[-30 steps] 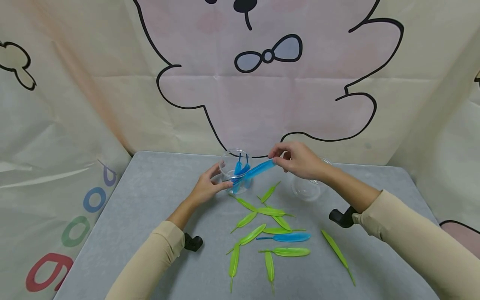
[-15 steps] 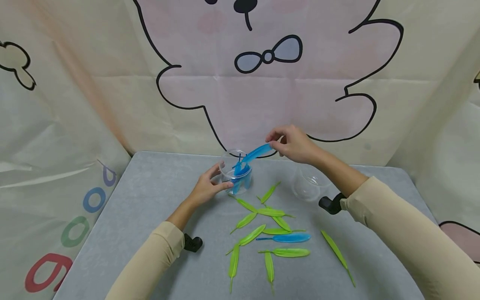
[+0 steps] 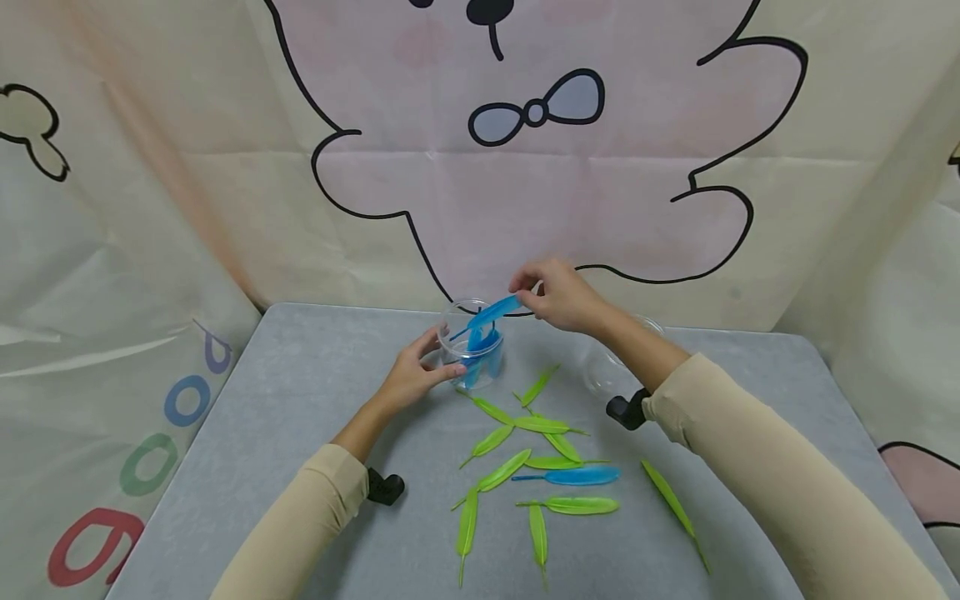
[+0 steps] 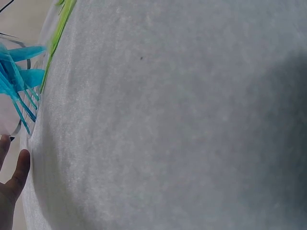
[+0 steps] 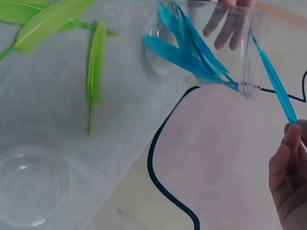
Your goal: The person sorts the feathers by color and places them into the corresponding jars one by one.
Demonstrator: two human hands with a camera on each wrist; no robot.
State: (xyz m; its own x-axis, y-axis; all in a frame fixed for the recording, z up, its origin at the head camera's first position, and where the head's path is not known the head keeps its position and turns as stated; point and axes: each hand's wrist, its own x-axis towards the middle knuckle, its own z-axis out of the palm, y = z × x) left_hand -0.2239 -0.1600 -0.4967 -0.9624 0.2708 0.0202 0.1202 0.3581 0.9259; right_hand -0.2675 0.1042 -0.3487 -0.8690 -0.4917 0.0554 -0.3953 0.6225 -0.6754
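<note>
My left hand [image 3: 412, 375] holds a clear plastic cup [image 3: 452, 340] at the table's far side, thumb in front and fingers around its left. Several blue feathers [image 5: 192, 55] stand in the cup, stems up in the head view. With thumb and fingertips, my right hand [image 3: 562, 296] pinches a blue feather [image 3: 495, 312] by its vane end. That feather slants down over the cup, its stem tip at the rim in the right wrist view. Only two fingers [image 4: 20, 172] of my left hand show clearly in the left wrist view, below the blue feathers.
Several green feathers [image 3: 543, 424] lie scattered over the grey table [image 3: 315, 400], with one blue feather [image 3: 581, 476] among them. A second clear cup [image 5: 31, 187] stands to the right, partly behind my right forearm. A printed cloth [image 3: 637, 192] hangs behind the table.
My right hand has risen and moved left with the blue feather, which has gone from beside the cup's front to above its opening. The left hand and cup have stayed put.
</note>
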